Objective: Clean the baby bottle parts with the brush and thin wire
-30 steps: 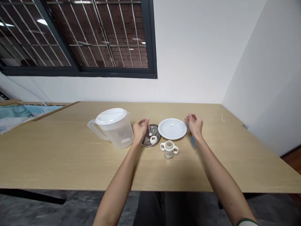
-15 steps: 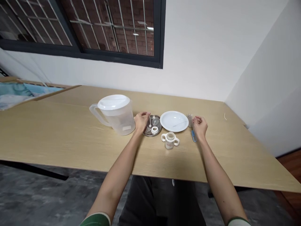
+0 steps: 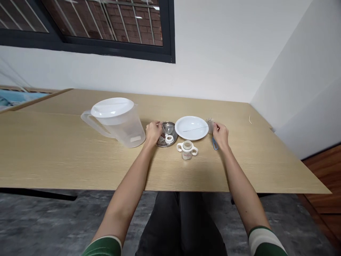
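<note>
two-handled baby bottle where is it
In the head view, the two-handled baby bottle stands just in front of the white plate, between the steel tray and the person's right hand.

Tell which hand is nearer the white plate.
Right. The right hand is just right of the white plate; the left hand is farther, left of it, beyond the metal tray.

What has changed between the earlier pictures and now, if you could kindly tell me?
The head view has tilted down, so everything sits higher in the frame. The right hand has shifted slightly back from the bristle end of the blue-handled bottle brush, fingers curled; nothing was clearly taken or let go. The left hand stays curled at the steel tray. The plastic jug, white plate and two-handled cup have not moved.
</note>
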A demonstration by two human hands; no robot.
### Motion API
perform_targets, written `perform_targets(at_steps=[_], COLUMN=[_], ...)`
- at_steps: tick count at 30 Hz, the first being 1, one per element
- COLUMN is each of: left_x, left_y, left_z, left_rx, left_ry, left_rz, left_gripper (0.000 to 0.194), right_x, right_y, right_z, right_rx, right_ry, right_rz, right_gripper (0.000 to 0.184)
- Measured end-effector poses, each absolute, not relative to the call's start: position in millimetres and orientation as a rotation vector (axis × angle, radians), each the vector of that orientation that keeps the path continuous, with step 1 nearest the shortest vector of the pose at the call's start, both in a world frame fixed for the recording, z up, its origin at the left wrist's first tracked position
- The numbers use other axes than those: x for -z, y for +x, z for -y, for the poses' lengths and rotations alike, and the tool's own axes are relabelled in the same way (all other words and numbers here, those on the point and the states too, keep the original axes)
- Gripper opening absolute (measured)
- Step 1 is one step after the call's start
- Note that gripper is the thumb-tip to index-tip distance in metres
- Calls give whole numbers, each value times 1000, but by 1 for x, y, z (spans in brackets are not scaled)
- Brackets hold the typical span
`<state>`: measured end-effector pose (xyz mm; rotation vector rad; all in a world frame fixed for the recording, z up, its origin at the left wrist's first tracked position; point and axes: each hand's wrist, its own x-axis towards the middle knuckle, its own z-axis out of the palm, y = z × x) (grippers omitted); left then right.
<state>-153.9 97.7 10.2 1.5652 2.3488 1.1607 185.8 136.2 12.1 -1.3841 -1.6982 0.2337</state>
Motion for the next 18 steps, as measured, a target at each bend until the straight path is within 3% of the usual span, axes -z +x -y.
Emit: perform_targets(at_steps=[7, 12, 18], left_x=[-23, -42, -70], left_y=[-145, -128, -103], left_z=[-92, -80, -57], left_rx=[-1296, -1577, -1122], left_ry=[1587, 1651, 1542], left_rz=[-2318, -1702, -1121], left_gripper=[38, 54, 38], right_x=[-21, -28, -28], right_y=[207, 208, 210], right_z=[-133, -121, -120], right_rx=[-328, -486, -491], right_ry=[-1723, -2023, -2129], right_rz=[1768, 2046, 2181], right_gripper=[37, 53, 31])
